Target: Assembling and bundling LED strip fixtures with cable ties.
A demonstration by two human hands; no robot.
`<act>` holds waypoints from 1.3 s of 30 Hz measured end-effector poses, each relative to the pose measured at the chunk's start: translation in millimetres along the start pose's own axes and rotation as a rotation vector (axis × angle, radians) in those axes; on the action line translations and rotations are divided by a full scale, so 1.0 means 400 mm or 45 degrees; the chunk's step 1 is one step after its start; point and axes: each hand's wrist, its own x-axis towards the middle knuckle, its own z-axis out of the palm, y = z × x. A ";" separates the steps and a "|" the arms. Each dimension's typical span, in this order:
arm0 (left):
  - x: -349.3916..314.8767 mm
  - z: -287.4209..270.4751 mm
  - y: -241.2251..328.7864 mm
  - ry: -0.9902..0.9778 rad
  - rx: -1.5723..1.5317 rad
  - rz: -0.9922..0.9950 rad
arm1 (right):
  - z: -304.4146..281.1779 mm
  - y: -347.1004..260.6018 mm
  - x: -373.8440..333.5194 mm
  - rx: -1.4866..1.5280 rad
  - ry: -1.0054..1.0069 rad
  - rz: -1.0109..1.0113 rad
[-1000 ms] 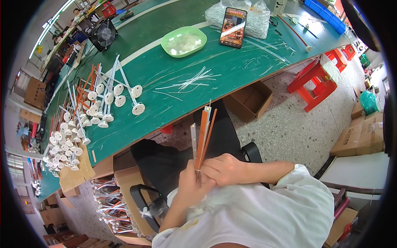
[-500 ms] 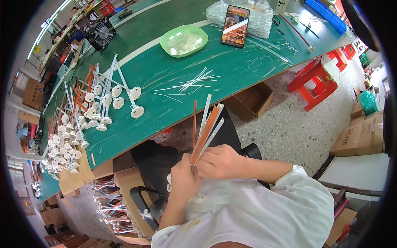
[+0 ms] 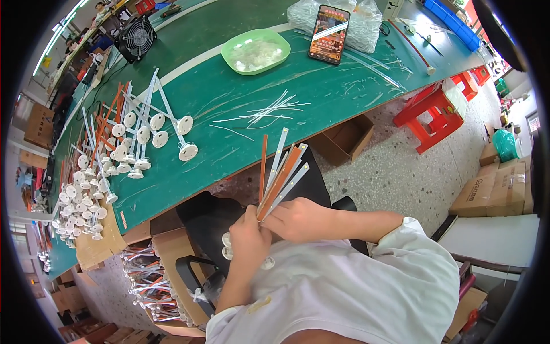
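A bundle of narrow LED strips [image 3: 281,179], some orange and some white with small yellowish chips, fans upward from my hands above my lap. My left hand [image 3: 250,236] is closed round the lower part of the bundle. White round discs [image 3: 227,245] at the strips' lower ends stick out beside and below that hand. Pressed against it from the right, my right hand [image 3: 293,221] pinches at the same spot with bent fingers. A small pale bit of tie shows between the hands; its ends are hidden by the fingers. Beyond them, loose thin white ties [image 3: 269,112] lie on the green table.
Many strips with white discs [image 3: 80,198] are heaped at the table's left. A green bowl [image 3: 256,53], a propped phone [image 3: 329,34] and a plastic-wrapped bundle [image 3: 366,26] stand farther back. Below left is a carton of bundles [image 3: 157,281]; red stools [image 3: 429,120] stand right.
Both hands and the bundle have shifted slightly left in the picture, and the strips spread a little wider. The grip stays closed. The view has tilted slightly.
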 end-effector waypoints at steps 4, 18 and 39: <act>-0.009 0.002 0.003 0.055 -0.044 0.009 | 0.020 0.006 -0.003 0.100 0.090 -0.026; -0.009 0.021 -0.036 0.329 0.206 0.247 | 0.037 -0.078 -0.006 0.993 0.216 0.895; -0.042 0.028 -0.022 0.106 0.105 0.100 | 0.030 -0.084 -0.051 1.901 0.103 1.301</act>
